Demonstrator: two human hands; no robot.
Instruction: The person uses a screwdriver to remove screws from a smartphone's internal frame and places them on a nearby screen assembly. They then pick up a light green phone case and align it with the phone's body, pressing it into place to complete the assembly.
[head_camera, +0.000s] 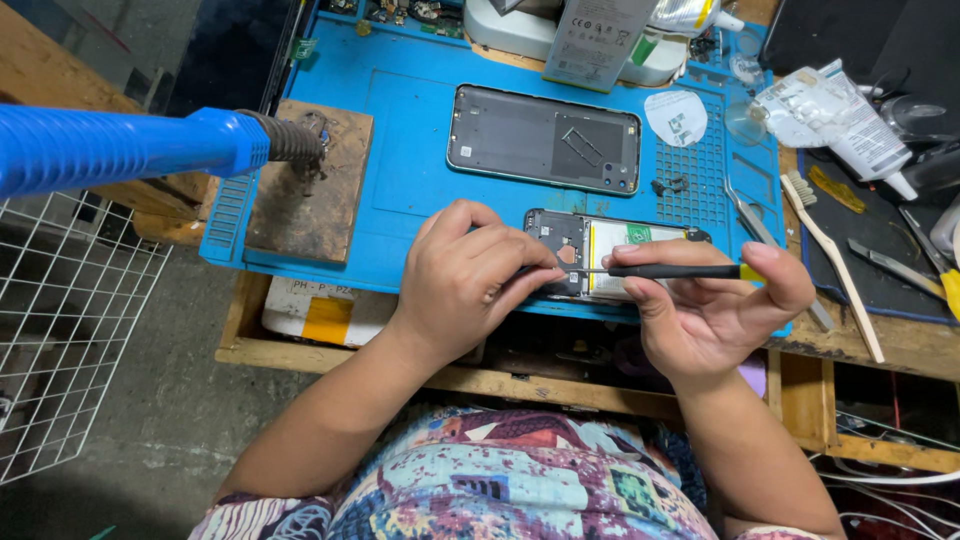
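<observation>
In the head view, the left hand (468, 275) is pinching the opened phone (610, 262) at its near-left corner, steadying it on the blue mat (420, 160). The right hand (715, 305) is gripping a thin screwdriver (672, 271), fingers closed round it. The screwdriver is lying horizontally, tip pointing left into the phone's frame.
</observation>
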